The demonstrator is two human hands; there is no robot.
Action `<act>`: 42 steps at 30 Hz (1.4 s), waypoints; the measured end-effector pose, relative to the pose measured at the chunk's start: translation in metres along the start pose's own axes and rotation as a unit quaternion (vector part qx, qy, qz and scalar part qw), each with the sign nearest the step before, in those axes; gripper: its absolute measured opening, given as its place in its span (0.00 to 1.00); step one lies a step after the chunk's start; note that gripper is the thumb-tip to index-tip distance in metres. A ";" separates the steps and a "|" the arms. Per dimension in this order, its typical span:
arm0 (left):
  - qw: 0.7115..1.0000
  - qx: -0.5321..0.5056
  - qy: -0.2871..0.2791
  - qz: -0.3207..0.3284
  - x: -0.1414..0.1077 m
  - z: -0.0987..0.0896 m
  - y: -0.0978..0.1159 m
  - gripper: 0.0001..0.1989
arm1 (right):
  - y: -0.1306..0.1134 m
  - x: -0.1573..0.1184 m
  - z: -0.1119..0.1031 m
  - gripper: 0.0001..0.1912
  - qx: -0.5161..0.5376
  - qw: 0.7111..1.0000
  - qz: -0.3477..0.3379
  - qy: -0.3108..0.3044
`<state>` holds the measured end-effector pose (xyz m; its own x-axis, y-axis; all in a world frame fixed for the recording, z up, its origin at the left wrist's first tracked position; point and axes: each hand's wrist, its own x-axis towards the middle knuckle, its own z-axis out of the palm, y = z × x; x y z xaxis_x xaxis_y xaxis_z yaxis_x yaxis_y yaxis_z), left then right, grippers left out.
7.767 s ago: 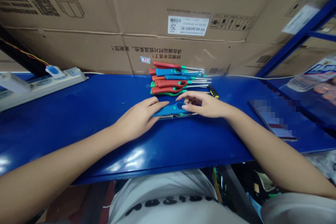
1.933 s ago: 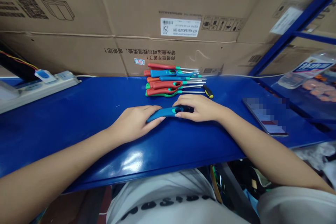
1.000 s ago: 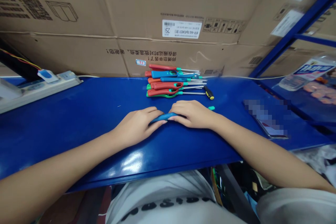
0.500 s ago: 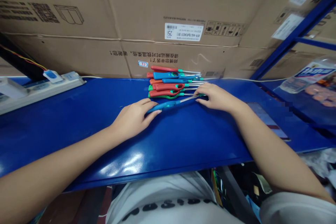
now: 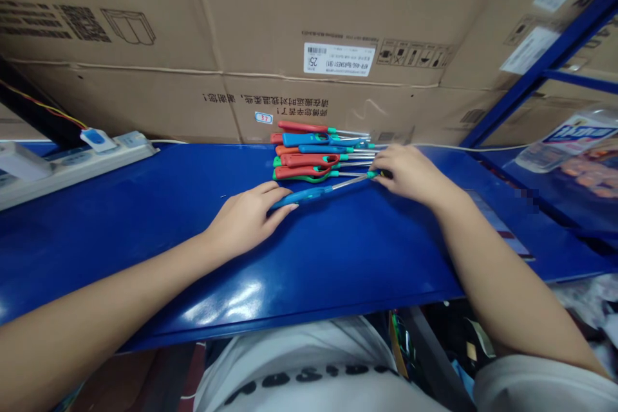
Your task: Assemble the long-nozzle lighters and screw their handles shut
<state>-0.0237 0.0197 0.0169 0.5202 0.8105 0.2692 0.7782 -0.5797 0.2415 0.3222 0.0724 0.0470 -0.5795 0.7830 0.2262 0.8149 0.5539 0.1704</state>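
My left hand (image 5: 253, 215) is closed around the handle end of a blue long-necked lighter (image 5: 309, 194), which slants up to the right just above the table. At the far end of its thin metal neck, the fingers of my right hand (image 5: 405, 174) pinch a small piece with teal and dark parts, mostly hidden by the fingers. Whether this piece is joined to the neck I cannot tell. Right behind, a pile of several red, blue, green and orange long-necked lighters (image 5: 309, 159) lies with metal necks pointing right, close to my right fingertips.
A large cardboard box (image 5: 168, 90) stands along the back of the blue table (image 5: 313, 257). At the left lies a white power strip (image 5: 82, 161) with plugs. A phone-like flat object (image 5: 502, 228) is beyond my right forearm, and a clear plastic container (image 5: 564, 141) stands at the right.
My right hand has shifted slightly right and away, showing more of the metal neck's end and the teal and dark piece. The left hand and its lighter have hardly moved.
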 end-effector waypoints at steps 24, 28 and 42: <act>0.986 -0.144 0.016 0.077 0.000 0.003 0.004 0.16 | -0.067 0.010 0.016 0.13 0.107 0.963 -0.222 0.107; 0.989 -0.081 0.016 0.118 -0.004 0.005 0.001 0.16 | -0.070 0.008 0.017 0.13 0.170 0.960 -0.212 0.066; 0.965 -0.255 -0.028 -0.048 0.004 0.000 0.008 0.19 | -0.069 0.012 0.020 0.11 0.258 0.940 -0.202 0.096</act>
<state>-0.0154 0.0185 0.0196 0.4835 0.8576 0.1754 0.5566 -0.4559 0.6945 0.2586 0.0494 0.0185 -0.7922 0.4416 0.4211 0.3955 0.8971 -0.1968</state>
